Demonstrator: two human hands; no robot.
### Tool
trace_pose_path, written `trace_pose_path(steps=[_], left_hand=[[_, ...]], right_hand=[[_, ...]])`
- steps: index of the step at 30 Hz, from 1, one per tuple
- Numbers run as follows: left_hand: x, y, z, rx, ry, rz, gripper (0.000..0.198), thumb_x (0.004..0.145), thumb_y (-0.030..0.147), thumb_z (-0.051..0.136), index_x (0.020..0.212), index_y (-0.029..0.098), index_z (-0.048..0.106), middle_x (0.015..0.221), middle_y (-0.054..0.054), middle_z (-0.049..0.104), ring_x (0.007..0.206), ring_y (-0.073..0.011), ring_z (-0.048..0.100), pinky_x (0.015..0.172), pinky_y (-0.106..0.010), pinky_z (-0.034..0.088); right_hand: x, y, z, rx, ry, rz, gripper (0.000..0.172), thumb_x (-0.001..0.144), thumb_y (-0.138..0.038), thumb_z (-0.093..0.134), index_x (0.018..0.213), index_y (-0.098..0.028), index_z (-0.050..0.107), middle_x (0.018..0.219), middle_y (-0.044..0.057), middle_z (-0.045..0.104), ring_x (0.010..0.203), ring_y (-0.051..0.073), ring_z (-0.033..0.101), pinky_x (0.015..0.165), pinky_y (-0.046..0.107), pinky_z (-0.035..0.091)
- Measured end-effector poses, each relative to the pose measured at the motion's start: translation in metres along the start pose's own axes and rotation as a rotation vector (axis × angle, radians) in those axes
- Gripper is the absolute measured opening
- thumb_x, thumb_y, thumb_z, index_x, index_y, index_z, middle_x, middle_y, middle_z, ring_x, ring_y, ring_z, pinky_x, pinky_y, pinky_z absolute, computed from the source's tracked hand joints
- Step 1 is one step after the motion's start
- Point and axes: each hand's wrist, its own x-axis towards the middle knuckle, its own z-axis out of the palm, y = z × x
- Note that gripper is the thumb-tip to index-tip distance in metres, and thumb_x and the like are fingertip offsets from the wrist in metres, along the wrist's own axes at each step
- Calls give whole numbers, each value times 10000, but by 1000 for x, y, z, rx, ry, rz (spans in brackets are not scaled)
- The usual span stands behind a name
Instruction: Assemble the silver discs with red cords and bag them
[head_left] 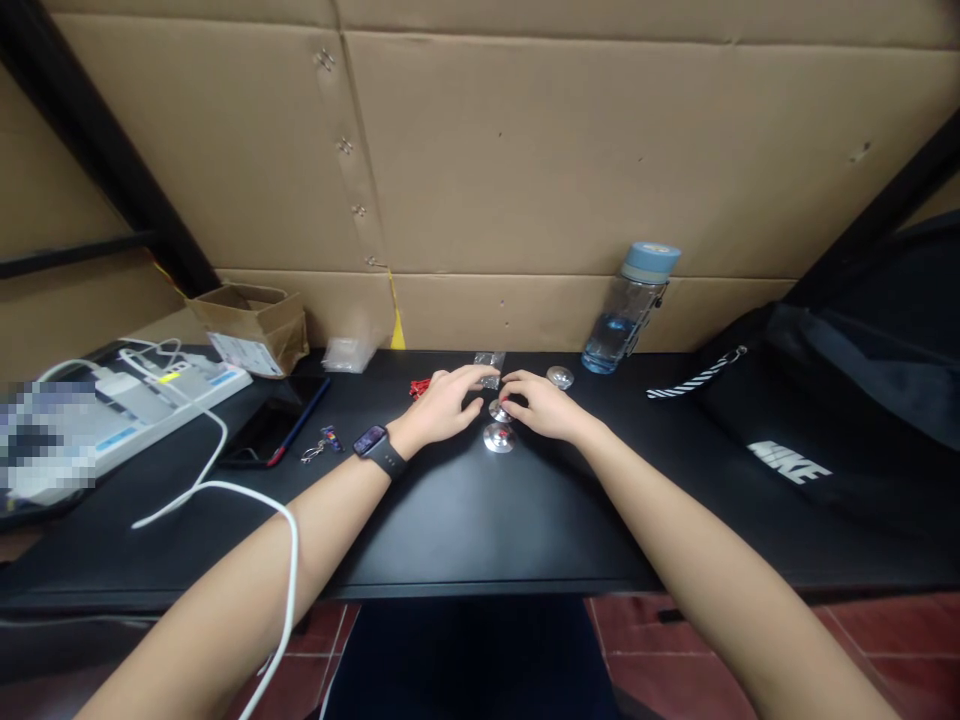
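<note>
A small metal disc (498, 410) is pinched between the fingertips of the left hand (445, 402) and right hand (541, 405), toward the desk's (465, 520) far edge; a second disc (499, 437) lies just nearer.

Shiny metal discs (499, 437), matt tabletop (465, 520)

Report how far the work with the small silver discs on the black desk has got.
Done, by the look of it: one silver disc lies finished-looking near the wrists, another disc sits apart by the water bottle. In hand: left hand and right hand meet over a third small metal piece; the grip itself is hidden. Left: red pieces and a clear bag lie untouched behind.
</note>
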Motion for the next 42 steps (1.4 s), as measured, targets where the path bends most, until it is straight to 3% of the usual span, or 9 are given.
trace_pose_path(steps=[4, 11, 16, 19, 23, 26, 31, 37, 42], left_hand=[[-1, 0, 1, -13, -63, 51, 593, 857, 183, 585, 1426, 315, 481, 1393, -80, 544, 1296, -255, 532, 1050, -443, 452], [0, -1, 7, -22, -89, 71, 688, 841, 169, 599, 1484, 308, 400, 1384, -97, 516, 1230, -243, 565, 1044, -422, 488], [0, -6, 10, -8, -87, 48, 774, 848, 200, 615, 1538, 301, 279, 1612, -116, 295, 1480, -283, 321, 1080, -480, 455], [1, -6, 10, 33, -70, 13, 743, 876, 185, 568, 1543, 288, 255, 1658, -124, 199, 1501, -293, 286, 1080, -511, 434], [1, 8, 5, 123, 66, -25, 504, 931, 182, 496, 1426, 251, 433, 1482, -125, 475, 1352, -264, 483, 1028, -452, 441], [-3, 23, 1, 192, -40, 69, 278, 967, 347, 541, 1219, 251, 604, 1208, -82, 646, 1138, -248, 598, 930, -400, 445], [-8, 37, 0, 274, -204, 166, 229, 983, 407, 547, 986, 250, 713, 974, -51, 701, 993, -227, 602, 894, -375, 387], [-7, 38, -2, 280, -204, 184, 281, 951, 495, 590, 973, 254, 732, 941, -48, 723, 975, -230, 606, 875, -378, 354], [-5, 37, 0, 318, -183, 176, 215, 969, 385, 583, 903, 255, 740, 880, -32, 722, 930, -214, 612, 831, -372, 343]], right_hand=[[1, -1, 0, 7, -11, 7, 157, 956, -213, 559, 961, -215, 716, 1191, 79, 666, 1122, 219, 635, 999, 371, 486], [1, -1, 0, -5, -16, -10, 163, 949, -186, 557, 980, -198, 717, 1154, 89, 679, 1092, 213, 635, 980, 360, 484], [2, -2, -1, -23, -17, -37, 142, 936, -183, 574, 949, -195, 715, 1093, 83, 692, 1076, 214, 633, 978, 358, 481], [2, -1, -2, -60, -22, -27, 143, 928, -165, 573, 933, -192, 713, 1083, 87, 696, 1065, 215, 638, 974, 358, 479], [1, -3, -7, -159, -37, 20, 145, 923, -159, 567, 919, -189, 709, 1055, 89, 698, 994, 209, 653, 941, 345, 484], [0, -5, -11, -227, -52, 44, 139, 916, -169, 571, 906, -191, 707, 1022, 84, 698, 945, 208, 650, 910, 333, 485], [-1, -8, -14, -274, -58, 56, 133, 895, -155, 584, 856, -198, 704, 1008, 79, 698, 921, 208, 644, 897, 327, 484], [-1, -8, -16, -284, -64, 56, 152, 882, -131, 591, 840, -205, 716, 1020, 80, 705, 922, 213, 650, 890, 326, 484], [-3, -9, -19, -277, -68, 67, 76, 868, -186, 644, 850, -208, 714, 996, 79, 708, 933, 225, 661, 871, 330, 487]])
